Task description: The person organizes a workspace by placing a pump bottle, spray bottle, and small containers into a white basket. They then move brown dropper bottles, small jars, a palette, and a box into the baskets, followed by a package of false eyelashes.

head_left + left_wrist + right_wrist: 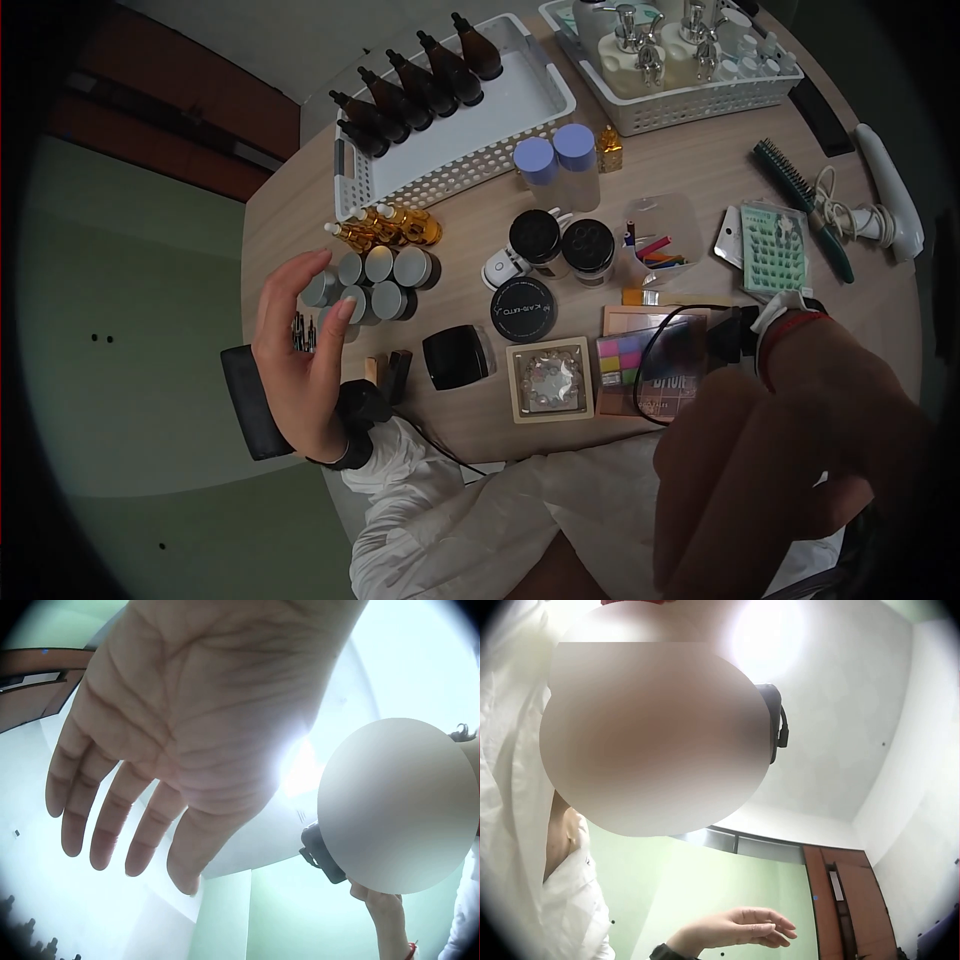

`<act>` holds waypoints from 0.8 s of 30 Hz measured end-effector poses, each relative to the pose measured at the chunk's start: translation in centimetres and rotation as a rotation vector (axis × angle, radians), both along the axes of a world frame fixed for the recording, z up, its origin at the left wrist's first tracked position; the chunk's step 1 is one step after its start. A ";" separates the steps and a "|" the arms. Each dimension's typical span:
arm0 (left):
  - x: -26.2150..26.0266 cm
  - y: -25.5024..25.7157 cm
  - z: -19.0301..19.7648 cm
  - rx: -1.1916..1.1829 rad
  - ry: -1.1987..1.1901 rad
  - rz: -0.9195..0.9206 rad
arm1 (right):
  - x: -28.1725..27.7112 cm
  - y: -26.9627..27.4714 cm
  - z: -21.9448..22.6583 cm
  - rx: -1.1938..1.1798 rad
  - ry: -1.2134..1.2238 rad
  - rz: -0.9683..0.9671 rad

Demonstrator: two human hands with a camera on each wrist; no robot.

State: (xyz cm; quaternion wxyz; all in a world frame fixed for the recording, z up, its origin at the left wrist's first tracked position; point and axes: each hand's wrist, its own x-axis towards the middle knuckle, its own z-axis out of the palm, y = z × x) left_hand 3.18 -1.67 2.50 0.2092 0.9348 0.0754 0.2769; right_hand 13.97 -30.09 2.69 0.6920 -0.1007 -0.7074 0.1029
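My left hand [300,370] is raised at the left side of the table, fingers loosely bent and thumb apart, holding nothing. In the left wrist view its palm [180,712] shows with the fingers spread. Grey-lidded jars [380,265] overlap its fingertips in the head view, with small amber dropper bottles [400,225] just behind them. My right hand [760,460] is lifted close to the head camera, large and blurred. The left wrist view shows the right hand [382,907] up beside the blurred head; I cannot tell whether it holds anything.
White baskets hold dark dropper bottles [430,85] and pump bottles [635,55] at the back. Black-lidded jars [537,240], a bracelet box [550,380], makeup palettes [650,360] and a pen cup [660,235] stand mid-table. A green comb [800,200] and corded white appliance [888,190] lie right.
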 end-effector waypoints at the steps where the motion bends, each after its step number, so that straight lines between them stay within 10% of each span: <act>1: 0.1 0.1 -0.1 -0.004 0.001 0.010 | 0.2 -0.2 0.0 -0.001 0.004 -0.010; 13: 1.7 3.6 -0.7 -0.002 0.072 0.118 | 1.2 0.2 0.1 -0.056 0.007 -0.086; 24: 7.7 15.4 -6.3 0.291 0.568 0.078 | 4.4 -1.0 1.5 -0.363 0.170 -1.179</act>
